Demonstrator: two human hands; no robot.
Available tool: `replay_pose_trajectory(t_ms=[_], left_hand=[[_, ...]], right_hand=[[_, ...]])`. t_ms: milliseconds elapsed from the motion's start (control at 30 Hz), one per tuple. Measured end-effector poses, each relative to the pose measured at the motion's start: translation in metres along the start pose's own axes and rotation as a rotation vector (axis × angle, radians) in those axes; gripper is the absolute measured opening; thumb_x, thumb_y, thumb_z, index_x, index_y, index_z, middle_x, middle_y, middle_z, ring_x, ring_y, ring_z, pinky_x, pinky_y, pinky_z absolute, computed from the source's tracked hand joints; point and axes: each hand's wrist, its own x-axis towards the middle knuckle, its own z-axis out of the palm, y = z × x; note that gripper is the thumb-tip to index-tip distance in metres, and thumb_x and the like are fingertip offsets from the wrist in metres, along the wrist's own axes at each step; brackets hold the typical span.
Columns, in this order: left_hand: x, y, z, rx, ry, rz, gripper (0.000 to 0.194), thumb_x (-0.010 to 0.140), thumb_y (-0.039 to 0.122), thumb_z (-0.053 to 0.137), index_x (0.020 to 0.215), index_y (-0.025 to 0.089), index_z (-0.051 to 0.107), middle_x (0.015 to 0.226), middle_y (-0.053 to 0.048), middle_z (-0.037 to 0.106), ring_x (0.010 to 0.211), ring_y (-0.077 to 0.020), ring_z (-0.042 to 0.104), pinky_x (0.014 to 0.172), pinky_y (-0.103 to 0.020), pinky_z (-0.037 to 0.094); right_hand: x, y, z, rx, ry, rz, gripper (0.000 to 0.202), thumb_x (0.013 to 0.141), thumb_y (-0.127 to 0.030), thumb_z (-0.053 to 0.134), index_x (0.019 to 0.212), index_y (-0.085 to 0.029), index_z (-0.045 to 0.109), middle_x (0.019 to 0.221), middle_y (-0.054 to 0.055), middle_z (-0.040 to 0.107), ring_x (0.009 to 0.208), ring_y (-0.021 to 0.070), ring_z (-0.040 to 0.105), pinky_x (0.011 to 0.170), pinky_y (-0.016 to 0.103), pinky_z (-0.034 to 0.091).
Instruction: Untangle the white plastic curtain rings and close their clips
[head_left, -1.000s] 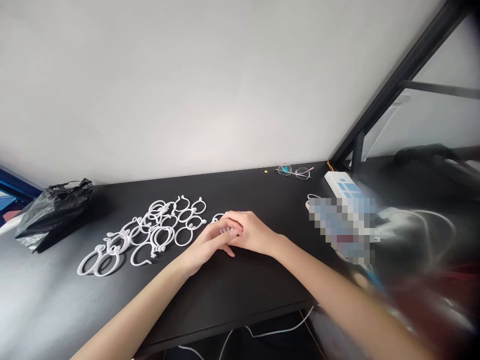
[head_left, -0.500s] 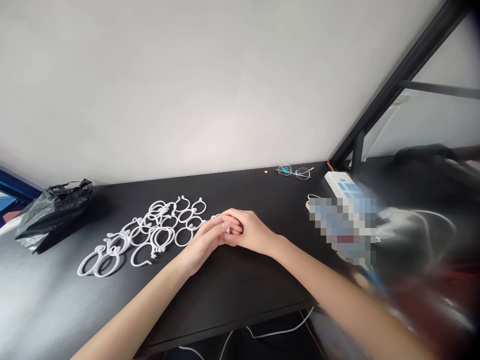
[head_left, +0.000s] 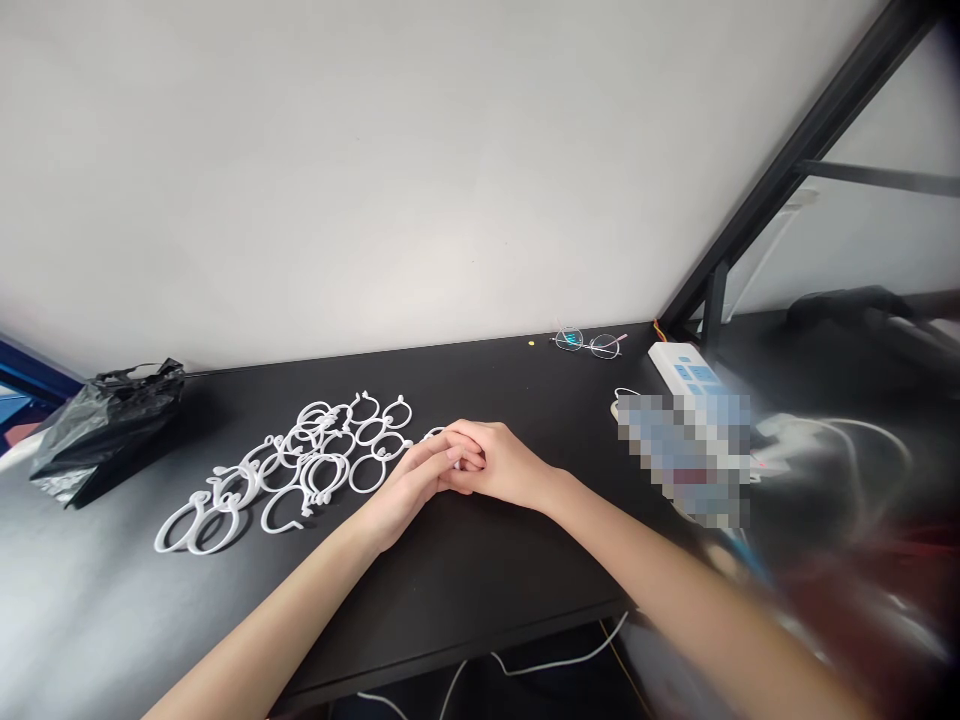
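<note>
My left hand [head_left: 412, 485] and my right hand [head_left: 514, 468] meet above the black table, fingers closed and overlapping. Between them is a white ring [head_left: 433, 433]; an arc of it peeks out behind the fingers and a small white bit shows near my left thumb. Most of it is covered by my hands. To the left lies a loose heap of similar white rings [head_left: 328, 478], several of them overlapping, with small knobs where their ends meet. One ring [head_left: 281, 527] at the near side has a gap in its loop.
A black plastic bag [head_left: 124, 420] stands at the far left. Eyeglasses [head_left: 587, 343] lie near the wall, beside a tiny yellow speck. On the right are a white power strip [head_left: 679, 362], a pixelated item [head_left: 682, 460] and cables. A black metal frame [head_left: 780, 180] slants up on the right.
My fingers have shifted very slightly around the white ring, and less white shows by my left thumb. The heap and the other things have stayed put.
</note>
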Motion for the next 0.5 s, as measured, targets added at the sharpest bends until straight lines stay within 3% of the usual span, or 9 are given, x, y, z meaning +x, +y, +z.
replay_pose_trajectory(t_ms=[200,500], left_hand=[[0.0011,-0.0008,0.0009,0.116,0.012,-0.008,0.024,0.089,0.041,0.058,0.092,0.019,0.068,0.092,-0.004,0.057,0.087,-0.0175,0.055,0.079,-0.03,0.048],[0.0005,0.0018,0.0026,0.207,-0.013,-0.017,0.025,0.088,0.042,0.06,0.091,0.018,0.065,0.09,-0.003,0.056,0.08,-0.0155,0.056,0.078,-0.03,0.049]], right_hand=[[-0.0007,-0.0052,-0.0013,-0.008,-0.048,0.076,0.014,0.072,-0.014,0.061,0.082,-0.021,0.055,0.071,-0.005,0.062,0.062,0.0109,0.056,0.055,0.021,0.039],[-0.0014,-0.009,-0.003,-0.033,-0.093,0.105,0.021,0.07,-0.011,0.06,0.088,-0.022,0.057,0.077,-0.005,0.063,0.063,0.0109,0.056,0.054,0.021,0.037]])
